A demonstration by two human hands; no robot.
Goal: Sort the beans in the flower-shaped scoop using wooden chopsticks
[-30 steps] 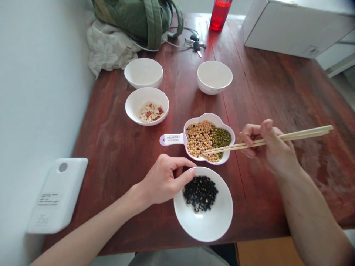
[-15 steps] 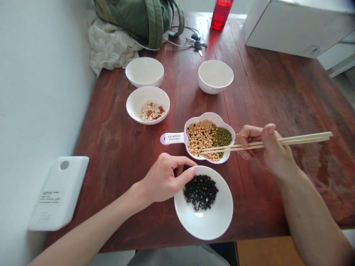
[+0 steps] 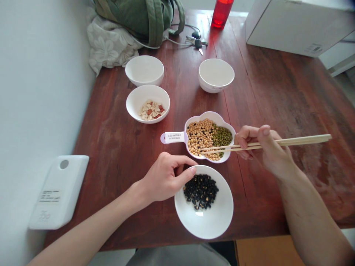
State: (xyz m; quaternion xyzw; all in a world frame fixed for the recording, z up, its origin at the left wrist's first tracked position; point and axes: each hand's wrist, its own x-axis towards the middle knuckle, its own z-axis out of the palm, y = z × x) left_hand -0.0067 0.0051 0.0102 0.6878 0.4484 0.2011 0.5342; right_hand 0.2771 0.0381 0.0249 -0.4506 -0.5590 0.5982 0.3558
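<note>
Between thumb and fingers, my left hand (image 3: 169, 175) pinches the rim of a white bowl (image 3: 206, 227) at the table's near edge. Black beans (image 3: 202, 192) lie in that bowl. My right hand (image 3: 263, 146) holds a pair of light wooden chopsticks (image 3: 299, 140). Their tips reach into a flower-shaped scoop (image 3: 188, 151) with a lilac rim and a labelled handle. Inside the scoop are soybeans (image 3: 199, 129), a few black beans mixed among them, and green mung beans (image 3: 222, 136) on the right side. Whether the tips grip a bean is too small to tell.
Beyond the scoop stand a bowl with peanut pieces (image 3: 135, 107), a white bowl behind it (image 3: 144, 70) and another white bowl (image 3: 216, 74). A white scale-like device (image 3: 59, 195) lies left. Farther back are a green bag (image 3: 133, 22), keys (image 3: 197, 42), a red bottle (image 3: 221, 14) and a white box (image 3: 291, 29).
The chopsticks' rear ends have dropped slightly and my right thumb has shifted a little left. My left hand keeps its hold on the bowl's rim.
</note>
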